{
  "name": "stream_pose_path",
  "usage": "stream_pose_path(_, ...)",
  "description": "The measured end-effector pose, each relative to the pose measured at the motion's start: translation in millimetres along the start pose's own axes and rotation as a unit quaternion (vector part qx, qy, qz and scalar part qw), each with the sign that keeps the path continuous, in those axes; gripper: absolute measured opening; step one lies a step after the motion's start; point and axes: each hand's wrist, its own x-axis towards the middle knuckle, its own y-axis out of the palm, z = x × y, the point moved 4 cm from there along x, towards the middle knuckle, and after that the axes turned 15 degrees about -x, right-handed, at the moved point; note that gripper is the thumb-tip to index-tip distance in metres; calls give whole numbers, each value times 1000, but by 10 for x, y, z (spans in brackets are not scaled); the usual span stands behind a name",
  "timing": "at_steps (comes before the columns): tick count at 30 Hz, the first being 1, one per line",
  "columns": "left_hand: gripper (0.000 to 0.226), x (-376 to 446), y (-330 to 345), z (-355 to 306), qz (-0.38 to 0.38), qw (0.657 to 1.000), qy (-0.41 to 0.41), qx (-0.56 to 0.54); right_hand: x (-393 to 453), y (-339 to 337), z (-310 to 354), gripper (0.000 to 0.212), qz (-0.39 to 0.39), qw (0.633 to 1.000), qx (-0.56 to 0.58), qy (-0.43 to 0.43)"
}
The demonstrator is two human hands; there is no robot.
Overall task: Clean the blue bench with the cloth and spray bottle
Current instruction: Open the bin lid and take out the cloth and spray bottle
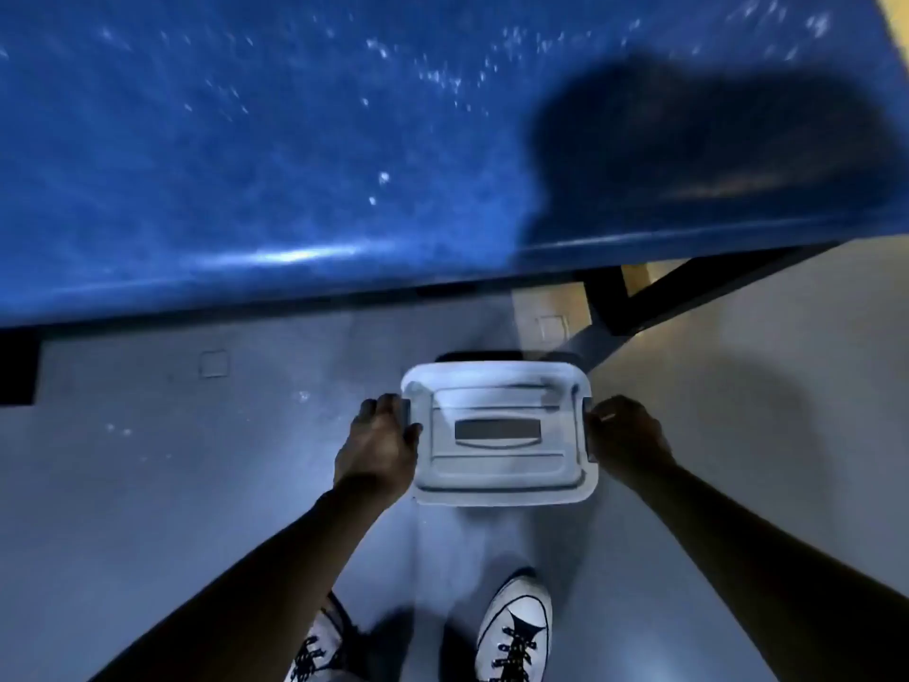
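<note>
The blue bench (pixel 295 155) fills the upper half of the head view, its surface speckled with pale spots and its front edge running across the middle. Below it, over the grey floor, I hold a lidded clear plastic box (pixel 497 433) with a grey handle recess in its lid. My left hand (pixel 378 445) grips the box's left side latch and my right hand (pixel 627 438) grips the right one. No cloth or spray bottle shows; the box's contents are hidden by the lid.
Black bench legs (pixel 634 300) slant down under the bench's right part, and another black leg (pixel 17 369) stands at the far left. My two white laced shoes (pixel 516 627) stand on the grey floor (pixel 196 484) just behind the box. A dark shadow lies on the bench's right end.
</note>
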Motion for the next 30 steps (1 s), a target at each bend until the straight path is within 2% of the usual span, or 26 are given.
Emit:
stream_pose_path(2,51,129,174,93,-32,999,-16,1,222,155,-110,44,-29,999,-6,42)
stream_pose_path(3,51,186,250,138,-45,999,-23,-19,332,250,-157,47,-20,999,-30,41)
stream_pose_path(6,37,300,413,296,-75,992,-36,-92,417,460,-209,36,37,996,-81,25)
stream_pose_path(8,25,328,431,381,-109,986,-28,-120,444,501,-241,33,29,995,-90,10)
stream_pose_path(10,22,332,443,428,-124,981,-33,-146,494,499,-277,31,20,998,-57,16)
stream_pose_path(15,35,369,408,562,-123,972,-89,-179,483,441,-391,28,55,996,66,39)
stream_pose_path(17,38,463,423,639,-115,963,-111,-218,509,431,-454,31,51,992,101,50)
stream_pose_path(19,40,516,448,661,-105,957,-119,-243,585,467,-507,25,37,989,125,67)
stream_pose_path(22,28,510,402,640,-140,954,-117,-239,576,489,-446,18,8,988,132,78)
stream_pose_path(24,23,447,340,598,-185,957,-102,-201,525,467,-391,21,-64,993,71,64)
stream_pose_path(26,23,374,327,541,-193,963,-83,-168,420,464,-302,21,-112,992,39,46)
stream_pose_path(30,35,290,471,482,-145,972,-67,-174,291,597,-169,27,-69,989,109,66)
